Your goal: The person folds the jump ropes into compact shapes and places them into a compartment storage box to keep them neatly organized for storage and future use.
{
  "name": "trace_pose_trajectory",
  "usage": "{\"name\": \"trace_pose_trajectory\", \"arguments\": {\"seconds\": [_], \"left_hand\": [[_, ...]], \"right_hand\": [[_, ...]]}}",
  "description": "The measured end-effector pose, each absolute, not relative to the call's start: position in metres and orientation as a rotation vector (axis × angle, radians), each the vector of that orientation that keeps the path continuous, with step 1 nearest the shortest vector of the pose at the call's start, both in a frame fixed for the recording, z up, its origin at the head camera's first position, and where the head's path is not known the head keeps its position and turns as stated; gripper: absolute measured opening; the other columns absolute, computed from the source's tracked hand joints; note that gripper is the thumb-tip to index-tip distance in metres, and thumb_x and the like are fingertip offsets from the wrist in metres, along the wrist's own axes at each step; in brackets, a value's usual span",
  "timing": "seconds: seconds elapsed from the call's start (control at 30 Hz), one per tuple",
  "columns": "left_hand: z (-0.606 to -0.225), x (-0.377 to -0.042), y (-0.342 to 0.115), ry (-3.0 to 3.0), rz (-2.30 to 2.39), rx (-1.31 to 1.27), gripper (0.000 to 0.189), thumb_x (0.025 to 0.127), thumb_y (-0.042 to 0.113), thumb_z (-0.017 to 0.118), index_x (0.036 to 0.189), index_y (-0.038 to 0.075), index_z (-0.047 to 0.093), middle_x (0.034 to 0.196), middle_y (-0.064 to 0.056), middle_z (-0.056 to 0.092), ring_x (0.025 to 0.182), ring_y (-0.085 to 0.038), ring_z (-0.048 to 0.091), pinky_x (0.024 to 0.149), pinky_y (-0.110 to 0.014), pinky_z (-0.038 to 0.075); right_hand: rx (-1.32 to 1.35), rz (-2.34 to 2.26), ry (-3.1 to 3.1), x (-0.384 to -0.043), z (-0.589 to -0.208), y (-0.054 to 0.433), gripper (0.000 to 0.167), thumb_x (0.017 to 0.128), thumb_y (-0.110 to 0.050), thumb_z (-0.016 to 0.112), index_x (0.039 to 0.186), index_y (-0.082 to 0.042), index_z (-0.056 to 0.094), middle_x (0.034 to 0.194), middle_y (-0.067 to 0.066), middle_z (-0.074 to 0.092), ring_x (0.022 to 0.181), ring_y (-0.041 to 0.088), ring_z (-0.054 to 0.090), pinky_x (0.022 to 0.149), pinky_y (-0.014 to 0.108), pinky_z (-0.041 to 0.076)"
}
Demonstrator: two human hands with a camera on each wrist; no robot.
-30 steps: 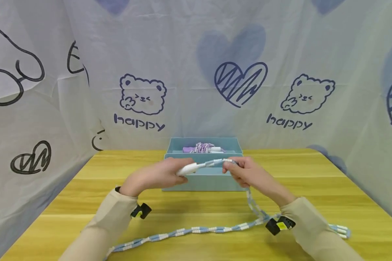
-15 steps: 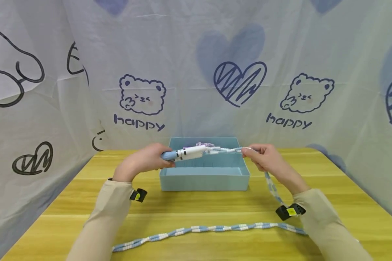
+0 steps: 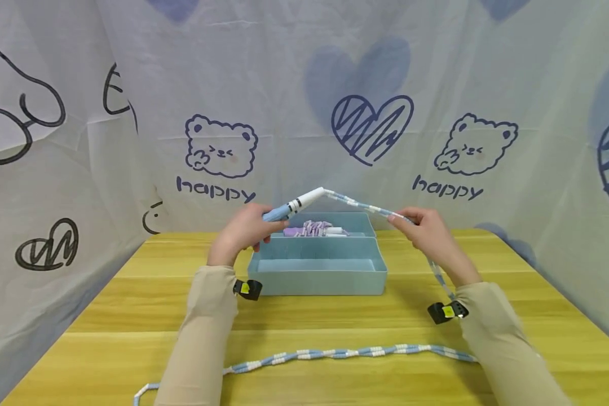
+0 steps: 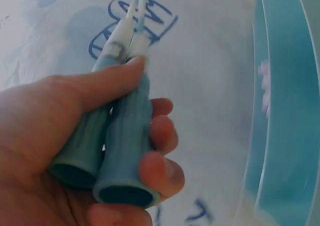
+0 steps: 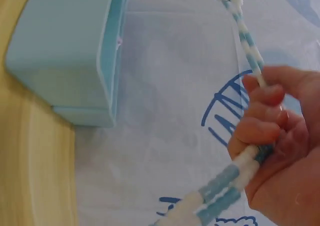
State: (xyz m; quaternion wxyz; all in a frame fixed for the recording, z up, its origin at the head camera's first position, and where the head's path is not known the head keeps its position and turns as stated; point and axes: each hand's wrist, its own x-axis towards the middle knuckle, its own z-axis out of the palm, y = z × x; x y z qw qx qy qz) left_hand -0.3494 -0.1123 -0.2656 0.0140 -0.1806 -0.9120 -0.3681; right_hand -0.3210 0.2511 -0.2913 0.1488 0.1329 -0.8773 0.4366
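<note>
My left hand (image 3: 242, 230) grips both blue-and-white handles (image 3: 304, 199) of a beaded jump rope, their white ends tilted up and to the right. In the left wrist view the two handles (image 4: 127, 136) lie side by side, with the thumb across them. My right hand (image 3: 428, 234) pinches the doubled rope a short way from the handles. The beaded cord (image 3: 357, 204) slopes between the hands, and more cord (image 5: 220, 191) hangs below the right hand's curled fingers. The rest of the rope (image 3: 335, 353) lies across the table in front, partly hidden behind the sleeves.
Behind the hands, a light-blue two-compartment box (image 3: 320, 282) stands on the wooden table (image 3: 309, 321). Its back compartment holds a purple-and-white beaded bundle (image 3: 314, 229); nothing shows in its front one. A printed cloth (image 3: 294, 113) hangs at the back and sides.
My left hand has risen and the handles tip upward, now clear of the box. The right hand has moved right and up, drawing the cord out between the hands.
</note>
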Motion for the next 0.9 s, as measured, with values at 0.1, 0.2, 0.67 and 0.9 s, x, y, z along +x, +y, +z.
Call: {"name": "trace_pose_trajectory", "arguments": {"seconds": [0.1, 0.2, 0.67, 0.9], "left_hand": [[-0.27, -0.354, -0.101, -2.803, -1.361, -0.528, 0.03, 0.094, 0.036, 0.067, 0.102, 0.008, 0.064, 0.072, -0.014, 0.06, 0.047, -0.021, 0.051, 0.042, -0.027, 0.039], [-0.273, -0.359, -0.093, -2.746, -1.558, -0.466, 0.033, 0.094, 0.04, 0.065, 0.104, 0.008, 0.062, 0.076, -0.015, 0.062, 0.048, -0.02, 0.051, 0.04, -0.026, 0.034], [-0.265, -0.366, -0.116, -2.384, -2.178, -0.48, 0.04, 0.101, 0.032, 0.057, 0.128, 0.004, 0.049, 0.077, -0.011, 0.058, 0.047, -0.014, 0.056, 0.038, -0.021, 0.033], [-0.271, -0.358, -0.083, -2.053, -2.645, -0.582, 0.035, 0.102, 0.025, 0.054, 0.128, 0.002, 0.047, 0.075, -0.009, 0.056, 0.048, -0.015, 0.055, 0.036, -0.021, 0.034]], "right_hand": [[0.287, 1.243, -2.428, -0.325, -0.288, 0.242, 0.042, 0.097, -0.046, 0.059, 0.101, -0.006, 0.07, 0.065, 0.006, 0.043, 0.054, 0.016, 0.038, 0.045, 0.027, 0.032], [0.247, 1.248, -2.343, -0.328, -0.283, 0.234, 0.042, 0.096, -0.046, 0.06, 0.099, -0.005, 0.071, 0.065, 0.007, 0.043, 0.053, 0.016, 0.037, 0.044, 0.028, 0.03], [0.275, 0.95, -2.625, -0.317, -0.267, 0.289, 0.046, 0.1, -0.043, 0.053, 0.1, -0.001, 0.072, 0.069, 0.005, 0.048, 0.059, 0.018, 0.039, 0.052, 0.032, 0.034], [0.096, 0.928, -2.738, -0.321, -0.287, 0.243, 0.041, 0.103, -0.034, 0.046, 0.087, -0.003, 0.067, 0.065, 0.003, 0.046, 0.057, 0.018, 0.041, 0.049, 0.029, 0.034]]}}
